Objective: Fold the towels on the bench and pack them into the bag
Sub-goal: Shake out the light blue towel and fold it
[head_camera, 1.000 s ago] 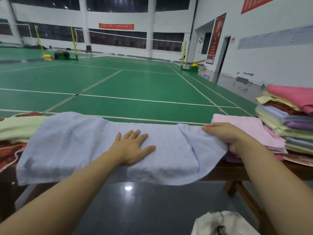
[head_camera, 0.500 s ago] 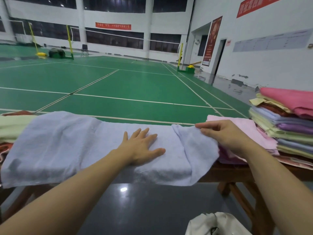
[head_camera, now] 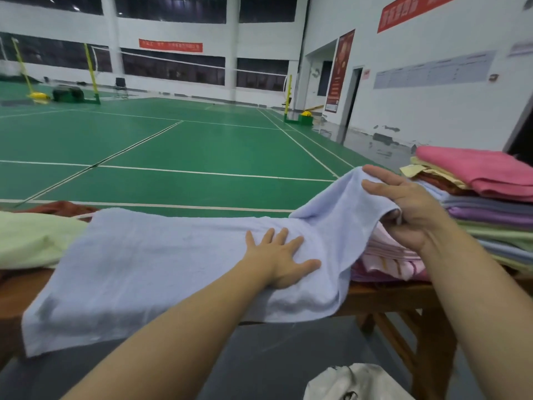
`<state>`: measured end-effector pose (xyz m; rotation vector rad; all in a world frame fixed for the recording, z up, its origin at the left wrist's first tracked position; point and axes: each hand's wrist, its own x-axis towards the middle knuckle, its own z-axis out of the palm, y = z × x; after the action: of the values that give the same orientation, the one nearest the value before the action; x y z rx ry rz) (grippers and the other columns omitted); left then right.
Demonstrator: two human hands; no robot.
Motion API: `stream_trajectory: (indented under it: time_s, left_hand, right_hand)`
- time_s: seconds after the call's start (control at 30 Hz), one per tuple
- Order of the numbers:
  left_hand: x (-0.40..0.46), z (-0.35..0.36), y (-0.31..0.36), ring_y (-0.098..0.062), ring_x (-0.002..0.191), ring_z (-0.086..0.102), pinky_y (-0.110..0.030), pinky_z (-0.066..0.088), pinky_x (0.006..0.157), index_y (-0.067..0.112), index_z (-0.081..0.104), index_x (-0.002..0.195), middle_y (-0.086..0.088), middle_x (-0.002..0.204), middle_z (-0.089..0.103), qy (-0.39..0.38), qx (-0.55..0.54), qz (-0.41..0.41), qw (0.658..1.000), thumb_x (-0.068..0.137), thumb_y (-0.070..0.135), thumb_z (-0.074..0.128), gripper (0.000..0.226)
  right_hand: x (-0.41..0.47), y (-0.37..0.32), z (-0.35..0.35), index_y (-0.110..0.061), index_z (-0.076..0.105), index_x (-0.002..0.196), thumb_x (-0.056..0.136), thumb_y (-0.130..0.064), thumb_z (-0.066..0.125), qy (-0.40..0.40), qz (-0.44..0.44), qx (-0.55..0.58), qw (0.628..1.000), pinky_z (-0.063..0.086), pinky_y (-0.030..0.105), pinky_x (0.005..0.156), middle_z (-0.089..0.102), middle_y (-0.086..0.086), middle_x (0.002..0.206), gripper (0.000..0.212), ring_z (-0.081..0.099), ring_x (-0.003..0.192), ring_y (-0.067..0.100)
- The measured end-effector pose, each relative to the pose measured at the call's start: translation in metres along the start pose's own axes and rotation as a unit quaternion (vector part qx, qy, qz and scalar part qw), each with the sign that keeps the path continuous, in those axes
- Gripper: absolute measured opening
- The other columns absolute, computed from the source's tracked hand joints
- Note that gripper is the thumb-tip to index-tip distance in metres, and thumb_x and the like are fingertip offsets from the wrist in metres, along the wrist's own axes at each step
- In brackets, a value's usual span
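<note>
If right hand, gripping towel end, tugs hard, cloth slides under flat, relaxed left hand; fold skews.

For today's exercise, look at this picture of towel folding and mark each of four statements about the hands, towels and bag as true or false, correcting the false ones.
1. The left hand lies flat on the light blue towel. True.
2. The right hand is empty. False: it holds the towel's lifted right end.
3. A pink towel tops the stack of towels at right. True.
4. The white bag sits on the bench. False: it is lower, at the frame's bottom edge.
</note>
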<state>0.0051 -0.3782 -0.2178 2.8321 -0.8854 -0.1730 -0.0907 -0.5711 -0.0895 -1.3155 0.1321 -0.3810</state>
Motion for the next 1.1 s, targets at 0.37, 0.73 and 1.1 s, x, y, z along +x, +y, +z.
stream_trajectory:
  time_s: [0.37, 0.73, 1.1]
  left_hand:
    - [-0.011, -0.043, -0.024, -0.018, 0.11, 0.064, -0.034, 0.05, 0.1, 0.017, 0.066, 0.124, -0.002, 0.128, 0.067, 0.18, -0.375, -0.013, 0.909, 0.099, 0.028, 0.057, 0.029]
    - [-0.163, -0.112, -0.202, -0.027, 0.072, 0.073, -0.029, 0.057, 0.055, -0.002, 0.065, 0.112, -0.019, 0.09, 0.074, 0.046, -0.591, -0.228, 0.773, 0.102, 0.06, 0.038, 0.069]
    - [-0.195, -0.101, -0.227, -0.022, 0.092, 0.072, -0.032, 0.061, 0.071, 0.016, 0.073, 0.109, -0.005, 0.106, 0.073, -0.015, -0.381, -0.284, 0.88, 0.087, 0.067, 0.062, 0.057]
  right_hand:
    - [-0.003, -0.02, 0.064, -0.008, 0.06, 0.137, 0.087, 0.0, 0.071, -0.043, -0.024, -0.086, 0.995, 0.05, 0.015, 0.049, 0.066, 0.011, 0.124, 0.052, 0.069, 0.073, 0.011]
    - [-0.04, 0.057, 0.26, -0.019, 0.053, 0.144, 0.088, -0.014, 0.078, -0.273, -0.02, -0.293, 0.916, 0.045, 0.015, 0.045, 0.058, 0.003, 0.137, 0.062, 0.064, 0.089, 0.012]
    - [-0.048, 0.115, 0.275, -0.012, 0.066, 0.116, 0.106, -0.034, 0.046, -0.318, 0.07, -0.355, 0.876, 0.054, 0.027, 0.053, 0.074, 0.002, 0.109, 0.031, 0.075, 0.071, 0.022]
